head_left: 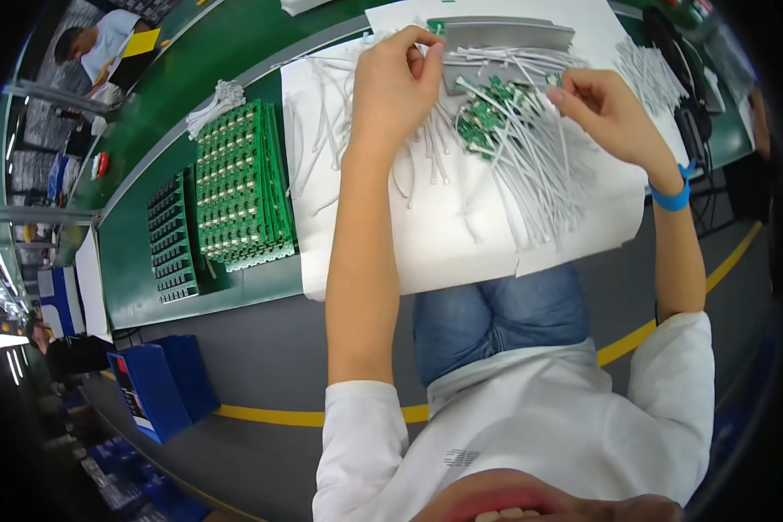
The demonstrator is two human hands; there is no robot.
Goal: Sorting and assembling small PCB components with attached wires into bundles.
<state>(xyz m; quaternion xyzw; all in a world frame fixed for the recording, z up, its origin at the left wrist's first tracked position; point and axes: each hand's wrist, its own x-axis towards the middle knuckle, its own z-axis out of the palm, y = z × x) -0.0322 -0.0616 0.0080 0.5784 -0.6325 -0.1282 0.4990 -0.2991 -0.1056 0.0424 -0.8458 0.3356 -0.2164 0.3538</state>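
My left hand (398, 87) is closed in a pinch over the far part of the white sheet, with a small green circuit board (437, 29) at its fingertips. My right hand (607, 111) also pinches, thumb against forefinger, at a small green-and-white piece (553, 79); its kind is too small to make out. Between the hands lies a heap of small green boards (481, 126) with white cables (535, 178) fanning toward me. More loose white cables (326, 113) spread beneath and left of my left forearm. A blue band (672, 193) circles my right wrist.
Stacked green circuit panels (235, 187) and a black-studded panel (172, 235) stand on the green table at left. Behind the heap is a grey tray (513, 35). White cables (648, 74) lie at far right. A blue bin (165, 383) sits on the floor; another person (104, 48) works far left.
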